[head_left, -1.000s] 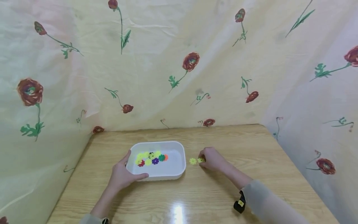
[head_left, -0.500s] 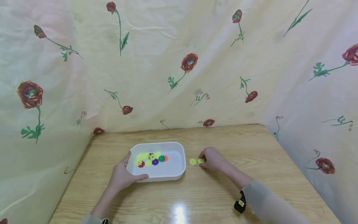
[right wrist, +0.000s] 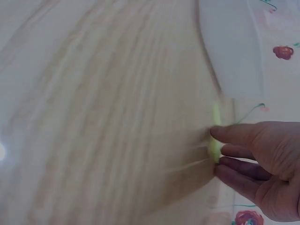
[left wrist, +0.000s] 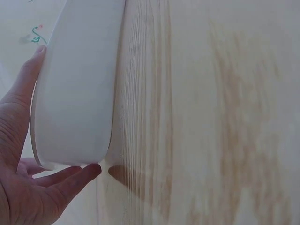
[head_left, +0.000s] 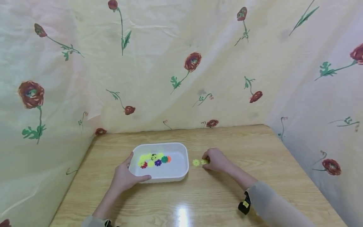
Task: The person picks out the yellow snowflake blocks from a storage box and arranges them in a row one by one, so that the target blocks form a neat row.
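Observation:
A white plastic tray (head_left: 173,171) lies on the table with several flower-shaped plastic pieces inside, among them a purple one (head_left: 158,162), a green one (head_left: 164,159) and a red one (head_left: 144,165). My left hand (head_left: 124,178) grips the tray's left end, thumb over the front rim and fingers around the side; the left wrist view shows the tray's outer wall (left wrist: 77,93) between them. Right of the tray, my right hand (head_left: 217,160) pinches a yellow flower piece (head_left: 204,161) at the tabletop. Another yellow flower piece (head_left: 196,162) lies flat between that hand and the tray.
The wood-grain table (head_left: 227,198) meets a flower-printed cloth (head_left: 158,78) at the back and both sides. Light glares off the tabletop near its front. A black strap with a camera (head_left: 244,205) sits at the right wrist.

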`<state>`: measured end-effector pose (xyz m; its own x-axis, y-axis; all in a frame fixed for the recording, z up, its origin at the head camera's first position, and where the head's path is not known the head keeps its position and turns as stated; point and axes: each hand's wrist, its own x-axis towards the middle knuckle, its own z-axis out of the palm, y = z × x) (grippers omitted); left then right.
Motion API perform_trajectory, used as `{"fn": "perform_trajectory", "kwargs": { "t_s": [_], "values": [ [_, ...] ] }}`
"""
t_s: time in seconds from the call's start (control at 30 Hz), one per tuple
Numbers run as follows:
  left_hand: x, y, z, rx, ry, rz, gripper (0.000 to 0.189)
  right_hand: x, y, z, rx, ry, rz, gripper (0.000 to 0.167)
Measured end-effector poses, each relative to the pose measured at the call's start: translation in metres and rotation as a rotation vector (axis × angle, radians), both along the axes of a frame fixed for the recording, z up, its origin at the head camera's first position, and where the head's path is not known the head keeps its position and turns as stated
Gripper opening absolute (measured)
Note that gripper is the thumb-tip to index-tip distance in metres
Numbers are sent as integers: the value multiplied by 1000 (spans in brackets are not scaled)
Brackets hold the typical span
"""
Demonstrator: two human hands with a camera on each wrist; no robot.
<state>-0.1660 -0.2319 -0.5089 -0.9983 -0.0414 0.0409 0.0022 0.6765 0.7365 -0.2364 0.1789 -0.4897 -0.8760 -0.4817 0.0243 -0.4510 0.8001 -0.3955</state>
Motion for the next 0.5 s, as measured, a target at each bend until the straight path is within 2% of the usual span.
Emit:
{"fn": "perform_trajectory", "kwargs": {
  "t_s": [0.1,0.2,0.37,0.5],
  "values": [
    [1,1,1,9,-7,-1,135,-7,1,15,-31,-16,-26,21],
    [2,1,3,11,-24,3,135,-16,-6,34,-41,46,-18,21],
    [3,0,4,4,-41,15,135,-23,-39,58,-21,130,32,21],
    [2,0,3,1,-39,5,135,-23,-71,65,-1,113,69,19]
  ]
}}
